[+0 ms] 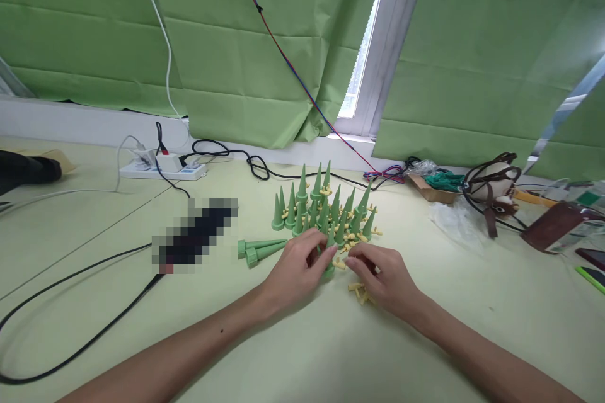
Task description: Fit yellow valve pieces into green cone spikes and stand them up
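Observation:
My left hand [302, 264] is closed around a green plastic cone-shaped spike [329, 269] that stands point up on the table. A small pale-yellow plastic valve piece [339, 263] juts from its right side. My right hand [382, 274] has thumb and fingertips pinched together close to that yellow piece; whether they grip it cannot be made out. Under the right hand lies a small pile of loose yellow pieces [360, 295]. Behind both hands stand several upright green spikes [302, 189], many with yellow pieces on their sides. Two more green spikes [265, 252] lie flat beside my left hand.
At left are a blurred dark object [196, 236] with a black cable and a white power strip [163, 167]. Clear plastic bags [456, 223], a cardboard box [430, 189], a dark red case [560, 227] and a phone [590, 278] lie at right. Green curtains [246, 63] hang behind.

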The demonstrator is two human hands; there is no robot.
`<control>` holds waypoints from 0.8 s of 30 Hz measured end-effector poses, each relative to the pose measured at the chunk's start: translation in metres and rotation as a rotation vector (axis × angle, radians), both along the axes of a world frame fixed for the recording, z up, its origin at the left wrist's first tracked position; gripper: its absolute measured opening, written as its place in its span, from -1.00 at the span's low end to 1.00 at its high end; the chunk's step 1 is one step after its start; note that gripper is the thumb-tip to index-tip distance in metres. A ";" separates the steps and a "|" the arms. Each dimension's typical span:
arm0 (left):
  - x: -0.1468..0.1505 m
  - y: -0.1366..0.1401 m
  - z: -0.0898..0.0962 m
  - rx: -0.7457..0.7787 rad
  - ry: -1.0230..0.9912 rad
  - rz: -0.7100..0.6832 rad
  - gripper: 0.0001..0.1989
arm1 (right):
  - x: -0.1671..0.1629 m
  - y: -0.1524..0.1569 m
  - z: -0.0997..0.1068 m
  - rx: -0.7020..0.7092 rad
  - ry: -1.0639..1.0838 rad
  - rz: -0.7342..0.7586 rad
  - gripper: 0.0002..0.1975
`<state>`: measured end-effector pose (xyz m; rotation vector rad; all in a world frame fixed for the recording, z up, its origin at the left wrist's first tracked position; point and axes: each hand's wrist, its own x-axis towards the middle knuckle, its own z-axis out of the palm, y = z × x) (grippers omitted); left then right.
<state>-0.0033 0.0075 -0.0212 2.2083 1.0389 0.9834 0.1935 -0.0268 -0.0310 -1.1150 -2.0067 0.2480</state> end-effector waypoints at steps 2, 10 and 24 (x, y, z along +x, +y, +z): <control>-0.001 0.000 -0.001 0.041 0.040 -0.001 -0.69 | 0.002 0.002 0.001 0.016 -0.009 -0.027 -0.70; -0.003 0.003 -0.005 0.051 0.081 0.020 -0.79 | 0.007 0.008 -0.003 0.024 -0.083 -0.055 -0.74; -0.004 0.003 -0.005 0.116 0.041 0.129 -0.79 | 0.026 0.015 0.013 -0.200 -0.388 -0.048 -0.70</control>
